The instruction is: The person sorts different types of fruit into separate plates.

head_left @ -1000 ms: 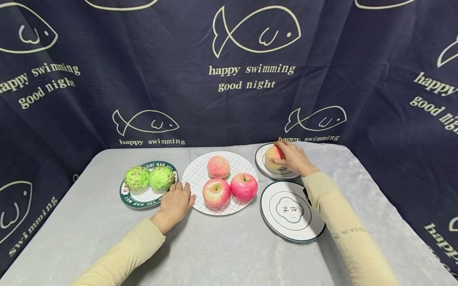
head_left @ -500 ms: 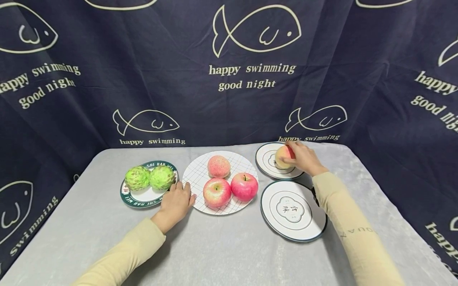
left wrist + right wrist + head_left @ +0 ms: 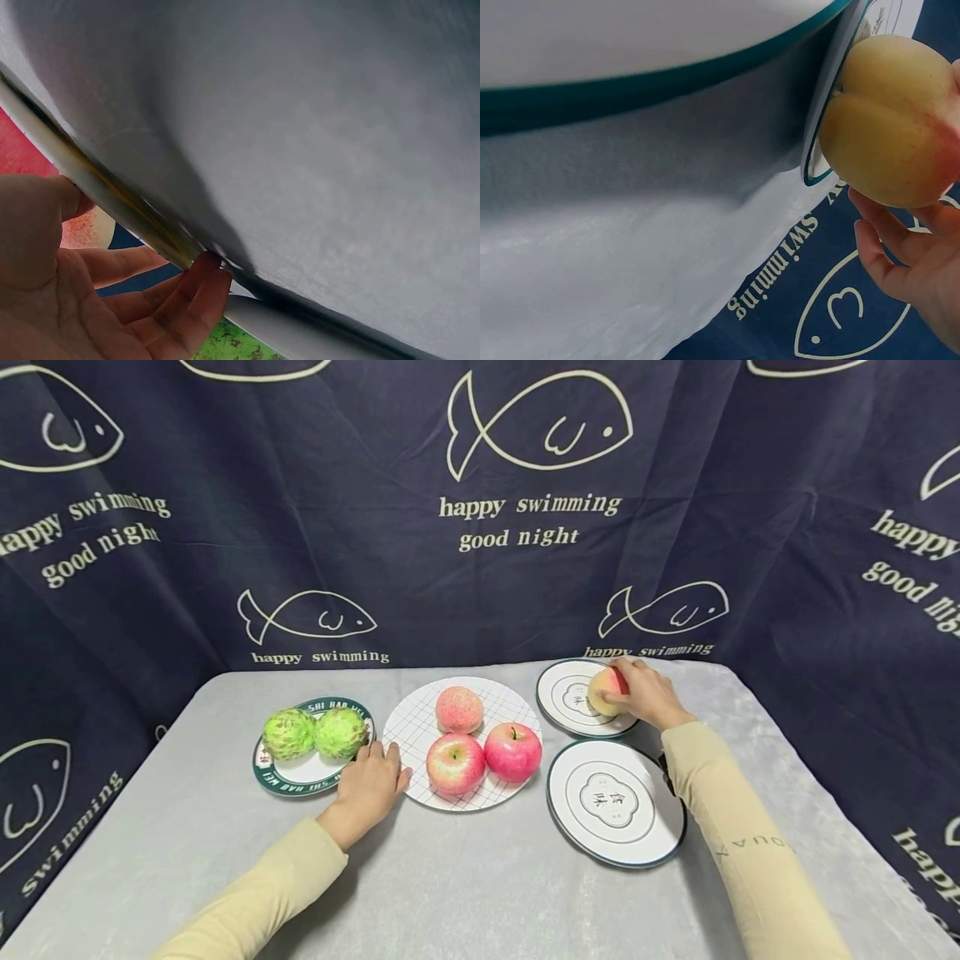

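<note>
My right hand [image 3: 651,695] grips a yellow and red peach [image 3: 602,692] from its right side, over the right part of the back right plate [image 3: 555,692], white with a dark rim. The right wrist view shows the peach [image 3: 889,120] close over that plate, with the fingers around it. My left hand [image 3: 369,789] rests between the green-rimmed oval plate [image 3: 296,788] and the round checked plate [image 3: 408,718]. Its fingers are loosely bent and hold nothing; in the left wrist view the fingertips [image 3: 210,262] are right at a plate's edge.
On the checked plate sit a pink peach [image 3: 459,710] and two red apples [image 3: 455,764]. Two bumpy green fruits [image 3: 341,733] lie on the oval plate. Another dark-rimmed white plate [image 3: 611,843] stands at the front right. A dark fish-print curtain [image 3: 480,585] hangs behind the grey-covered table [image 3: 480,893].
My right hand has moved the peach to the right across the back right plate, uncovering the print at its centre. The left hand has stayed in place.
</note>
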A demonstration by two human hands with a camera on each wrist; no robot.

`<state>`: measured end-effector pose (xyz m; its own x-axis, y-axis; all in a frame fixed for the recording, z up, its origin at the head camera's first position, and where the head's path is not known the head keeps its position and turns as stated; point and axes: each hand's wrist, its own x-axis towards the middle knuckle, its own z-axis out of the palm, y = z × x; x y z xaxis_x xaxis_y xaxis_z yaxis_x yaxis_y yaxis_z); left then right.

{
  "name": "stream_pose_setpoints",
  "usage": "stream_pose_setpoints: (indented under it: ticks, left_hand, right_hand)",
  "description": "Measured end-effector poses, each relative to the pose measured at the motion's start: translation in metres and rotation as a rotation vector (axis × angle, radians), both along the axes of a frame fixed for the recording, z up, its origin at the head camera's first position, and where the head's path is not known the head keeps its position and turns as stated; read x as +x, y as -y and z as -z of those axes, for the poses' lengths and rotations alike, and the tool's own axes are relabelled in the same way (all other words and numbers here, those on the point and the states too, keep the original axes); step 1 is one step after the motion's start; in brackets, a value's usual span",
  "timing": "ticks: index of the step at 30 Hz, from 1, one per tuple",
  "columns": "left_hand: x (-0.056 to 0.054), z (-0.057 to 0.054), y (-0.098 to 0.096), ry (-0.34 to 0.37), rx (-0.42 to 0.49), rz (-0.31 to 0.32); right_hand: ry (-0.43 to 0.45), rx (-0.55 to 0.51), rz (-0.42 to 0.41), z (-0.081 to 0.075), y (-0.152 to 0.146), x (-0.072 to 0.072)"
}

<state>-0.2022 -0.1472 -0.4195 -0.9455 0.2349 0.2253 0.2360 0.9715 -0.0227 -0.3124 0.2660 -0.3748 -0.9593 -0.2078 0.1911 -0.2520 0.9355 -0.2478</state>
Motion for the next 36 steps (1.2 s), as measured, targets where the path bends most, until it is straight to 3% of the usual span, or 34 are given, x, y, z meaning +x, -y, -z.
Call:
stream_pose_setpoints:
  ticks: [21,36]
  left_hand:
    - [0.0001,-0.0008,0.0003,0.027,-0.002,-0.003]
    - [-0.0001,-0.0013,-0.0001,0.043,-0.004,-0.010]
  right_hand:
    - [0.077,0.009,0.041,0.0029,-0.0011,-0.0032]
    - [0.083,0.013,0.052,0.0034,-0.0022,-0.0027]
